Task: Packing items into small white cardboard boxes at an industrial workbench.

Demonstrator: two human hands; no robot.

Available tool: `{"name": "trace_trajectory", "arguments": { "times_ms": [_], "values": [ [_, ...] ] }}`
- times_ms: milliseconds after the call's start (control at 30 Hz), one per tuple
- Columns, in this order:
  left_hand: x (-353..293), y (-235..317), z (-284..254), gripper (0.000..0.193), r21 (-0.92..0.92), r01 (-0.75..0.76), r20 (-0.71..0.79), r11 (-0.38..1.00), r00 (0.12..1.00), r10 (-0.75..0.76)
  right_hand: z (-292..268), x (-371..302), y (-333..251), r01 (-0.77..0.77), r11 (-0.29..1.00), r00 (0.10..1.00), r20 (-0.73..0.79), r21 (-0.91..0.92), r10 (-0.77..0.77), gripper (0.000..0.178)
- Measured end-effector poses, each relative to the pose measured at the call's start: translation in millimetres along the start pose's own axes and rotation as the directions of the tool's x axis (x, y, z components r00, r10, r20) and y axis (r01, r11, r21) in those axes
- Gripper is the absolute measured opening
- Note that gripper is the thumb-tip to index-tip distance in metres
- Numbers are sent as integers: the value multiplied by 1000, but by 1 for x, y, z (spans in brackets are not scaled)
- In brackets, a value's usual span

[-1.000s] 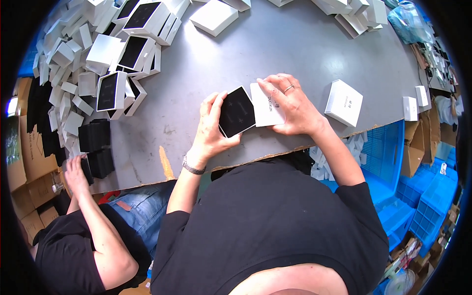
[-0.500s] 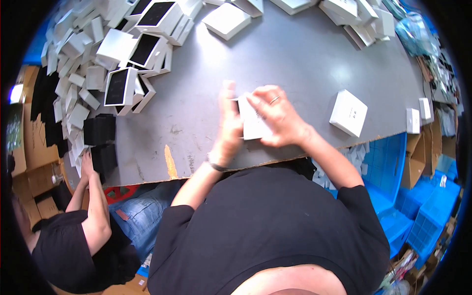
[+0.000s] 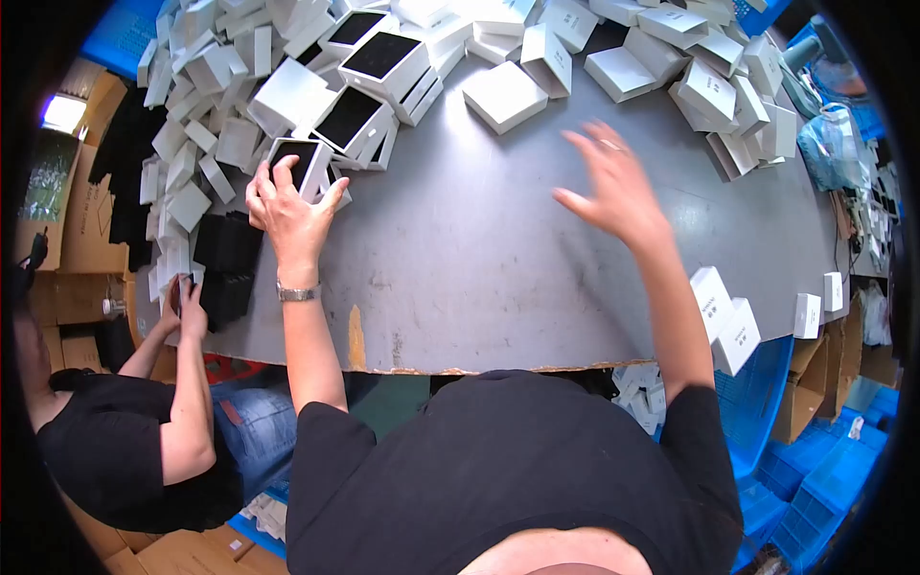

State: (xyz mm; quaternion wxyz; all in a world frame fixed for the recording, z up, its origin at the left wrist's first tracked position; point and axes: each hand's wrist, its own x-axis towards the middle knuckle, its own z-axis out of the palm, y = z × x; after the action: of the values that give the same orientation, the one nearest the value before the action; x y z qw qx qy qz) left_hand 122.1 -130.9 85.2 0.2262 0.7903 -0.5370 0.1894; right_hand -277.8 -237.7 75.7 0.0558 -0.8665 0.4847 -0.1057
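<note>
Grey tabletop (image 3: 460, 278): left hand (image 3: 293, 218) touches black-filled white box (image 3: 313, 172).

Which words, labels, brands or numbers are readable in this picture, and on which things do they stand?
I do not copy wording; these are its places.
Front white box at right: dark print.
White box behind it: dark print.
Printed box in the upper-right pile: too small to read.
Small upright box at far right: marks too small.
Cardboard box at far left: blurred print.
Open white box at the left hand: none visible.
</note>
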Motion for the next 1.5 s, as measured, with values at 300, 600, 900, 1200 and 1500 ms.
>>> {"name": "trace_trajectory", "arguments": {
  "times_ms": [300, 600, 900, 1200, 1500],
  "values": [
    [-51, 40, -32, 42, -487, -357, 135, 797, 871, 473, 65, 42, -25, 265, 946, 964, -58, 186, -259, 42],
    [-112, 91, -12, 44, -730, -250, 338, 637, 678, 653, -1, -103, -2, 187, 934, 981, -2, 304, -196, 18],
    [-141, 134, -38, 83, -482, 27, 614, 876, 723, 316, 9, -119, -15, 65, 981, 997, 32, 184, -72, 57],
    [-114, 113, -25, 96, -538, -267, 383, 800, 767, 514, -12, -141, -19, 53, 998, 999, 1, 32, -53, 92],
    [-127, 115, 10, 106, -781, -210, 348, 588, 635, 690, 34, -109, -35, 172, 930, 985, -80, 324, -154, 95]
  ]
}}
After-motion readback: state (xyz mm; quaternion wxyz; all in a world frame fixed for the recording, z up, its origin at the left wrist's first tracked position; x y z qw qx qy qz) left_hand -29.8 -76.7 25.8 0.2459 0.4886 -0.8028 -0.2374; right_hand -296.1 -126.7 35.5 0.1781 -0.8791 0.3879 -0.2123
